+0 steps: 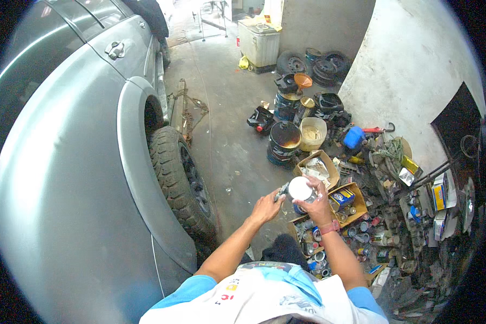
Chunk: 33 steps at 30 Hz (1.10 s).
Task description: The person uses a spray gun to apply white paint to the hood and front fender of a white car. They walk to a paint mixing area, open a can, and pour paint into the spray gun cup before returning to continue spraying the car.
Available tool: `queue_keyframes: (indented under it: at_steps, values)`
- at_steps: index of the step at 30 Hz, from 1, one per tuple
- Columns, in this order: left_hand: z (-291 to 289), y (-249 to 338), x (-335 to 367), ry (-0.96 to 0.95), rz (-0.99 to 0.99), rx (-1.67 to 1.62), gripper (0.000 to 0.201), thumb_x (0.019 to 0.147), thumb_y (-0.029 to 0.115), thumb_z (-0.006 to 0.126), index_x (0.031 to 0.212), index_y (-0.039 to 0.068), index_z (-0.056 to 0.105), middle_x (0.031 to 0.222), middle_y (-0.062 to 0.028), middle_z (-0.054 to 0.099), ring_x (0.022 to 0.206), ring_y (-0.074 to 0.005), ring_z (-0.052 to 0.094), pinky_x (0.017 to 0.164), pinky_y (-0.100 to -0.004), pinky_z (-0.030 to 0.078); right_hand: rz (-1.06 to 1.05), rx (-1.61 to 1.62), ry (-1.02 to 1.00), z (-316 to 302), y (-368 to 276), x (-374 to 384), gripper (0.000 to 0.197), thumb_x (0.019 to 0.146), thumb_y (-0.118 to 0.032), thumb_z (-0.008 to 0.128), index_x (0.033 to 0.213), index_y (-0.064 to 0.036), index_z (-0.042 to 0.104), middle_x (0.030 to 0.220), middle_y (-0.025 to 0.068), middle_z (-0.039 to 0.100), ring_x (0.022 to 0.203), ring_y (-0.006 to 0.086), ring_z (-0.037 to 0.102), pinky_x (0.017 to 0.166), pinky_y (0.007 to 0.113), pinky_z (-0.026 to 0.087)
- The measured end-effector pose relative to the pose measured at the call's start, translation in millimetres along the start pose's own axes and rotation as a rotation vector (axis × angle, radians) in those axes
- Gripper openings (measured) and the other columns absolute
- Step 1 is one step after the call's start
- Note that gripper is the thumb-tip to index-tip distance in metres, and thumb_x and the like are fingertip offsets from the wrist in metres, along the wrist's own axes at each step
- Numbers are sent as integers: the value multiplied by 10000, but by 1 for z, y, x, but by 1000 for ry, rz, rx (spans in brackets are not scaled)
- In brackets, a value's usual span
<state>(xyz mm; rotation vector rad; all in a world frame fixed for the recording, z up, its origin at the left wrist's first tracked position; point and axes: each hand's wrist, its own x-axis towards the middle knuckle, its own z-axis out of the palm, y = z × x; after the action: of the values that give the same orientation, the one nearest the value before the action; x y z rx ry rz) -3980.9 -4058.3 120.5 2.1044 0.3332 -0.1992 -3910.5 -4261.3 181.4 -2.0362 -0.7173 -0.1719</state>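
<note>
In front of my body I hold what looks like a paint spray gun (280, 193) with a round, white-topped cup (300, 188). My left hand (265, 208) is closed around the dark metal part at its left. The fingers of my right hand (317, 198), with a reddish watch on the wrist, wrap the cup's right side. My palms hide much of the gun's body, so its nozzle and trigger cannot be made out. Just beyond the right hand lies an open cardboard box (317, 168) with papers in it.
A grey car (86, 162) with a knobbly tyre (173, 178) stands close on my left. To the right, cans and scrap (383, 232) crowd the floor beside a cardboard box (356, 200). Ahead are a dark drum (284, 143), a cream bucket (312, 133) and stacked tyres (325, 71).
</note>
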Motion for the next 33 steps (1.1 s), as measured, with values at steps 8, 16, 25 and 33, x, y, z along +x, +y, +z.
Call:
queue_keyframes:
  at_steps: [8,16,25,33]
  values:
    - [-89,-14,144,159,-85,-38,590,1055,514,585,1525,158,610,1295,-300,714,1244,-475,671,1073,-516,513,-79,-29,95,96,46,166,825,707,-413,988,1316,-89,536,1503,138,638,1398,377,554,1174,536,414]
    - [-229,-33,387,370,-243,-66,530,1078,515,571,1324,64,699,915,-184,755,940,-350,746,877,-466,545,135,290,83,202,114,390,1066,834,-500,906,1610,-17,358,1633,190,433,1442,341,496,1219,485,403]
    - [-464,11,613,524,-145,-218,506,1083,532,568,1042,35,651,796,-68,672,768,-189,646,761,-379,518,210,511,-338,305,131,650,796,908,-351,869,1516,-18,477,1493,177,566,1235,290,646,1066,455,524]
    - [-627,-2,832,313,-82,-267,824,1030,648,612,1516,-8,498,1198,-182,647,1140,-272,606,1016,-383,476,-29,547,-381,496,156,923,1153,861,-234,865,1689,22,105,1715,300,259,1618,412,250,1309,483,262]
